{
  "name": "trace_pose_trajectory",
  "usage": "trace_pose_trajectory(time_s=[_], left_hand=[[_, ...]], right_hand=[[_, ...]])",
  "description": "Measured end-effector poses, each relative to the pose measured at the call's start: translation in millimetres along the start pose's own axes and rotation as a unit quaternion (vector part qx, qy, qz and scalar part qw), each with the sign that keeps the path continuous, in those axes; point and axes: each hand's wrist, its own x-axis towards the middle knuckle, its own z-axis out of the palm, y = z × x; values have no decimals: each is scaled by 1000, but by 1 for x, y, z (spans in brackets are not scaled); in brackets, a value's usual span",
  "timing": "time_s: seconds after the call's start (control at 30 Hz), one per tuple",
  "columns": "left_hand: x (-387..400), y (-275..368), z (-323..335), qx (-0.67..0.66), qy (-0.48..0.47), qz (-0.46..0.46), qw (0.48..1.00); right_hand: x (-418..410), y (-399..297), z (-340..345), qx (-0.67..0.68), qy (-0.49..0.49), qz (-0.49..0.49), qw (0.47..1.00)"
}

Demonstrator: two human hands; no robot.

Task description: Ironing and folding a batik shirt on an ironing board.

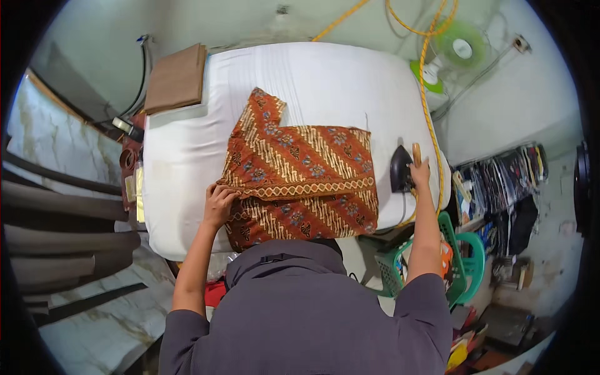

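A red-brown batik shirt (300, 159) with cream and blue patterns lies spread on a white-covered ironing table (328, 70). My left hand (219, 202) grips the garment's left edge, at the end of a band with a diamond pattern. To the right of the fabric stands a dark clothes iron (400, 169), its tip pointing away from me, apart from the garment. My right hand (419, 172) is at the iron's wooden handle, partly around its near end. The iron's underside is hidden.
Folded brown cloth (174, 78) lies at the table's back left corner. A yellow cord (427, 93) hangs along the right edge, near a green fan (457, 47). Green plastic baskets (445, 248) stand at the lower right, below hanging clothes (501, 180). A spray bottle (127, 127) is at left.
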Motion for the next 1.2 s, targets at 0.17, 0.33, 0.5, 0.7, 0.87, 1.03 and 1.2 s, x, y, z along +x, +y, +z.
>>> trace_pose_trajectory(time_s=[0.17, 0.33, 0.5, 0.7, 0.87, 1.03, 1.2], left_hand=[[-11, 6, 5, 8, 57, -27, 998], [-19, 10, 15, 28, 58, -34, 997], [-17, 5, 18, 37, 52, -25, 998], [-15, 4, 5, -16, 70, -99, 992], [-13, 14, -6, -133, 117, -172, 969], [-3, -4, 6, -83, 179, -266, 944], [-9, 24, -14, 25, 22, -233, 972]], right_hand=[[-15, -47, -2, 77, -231, 139, 960], [-110, -164, -30, 294, -403, 84, 863], [-176, -259, 36, 327, -584, 111, 735], [-228, -333, 124, 196, -657, -170, 708], [-239, -338, 101, 269, -677, -57, 683], [-263, -329, 112, 291, -637, -73, 710], [-280, -317, 121, 259, -471, -231, 811]])
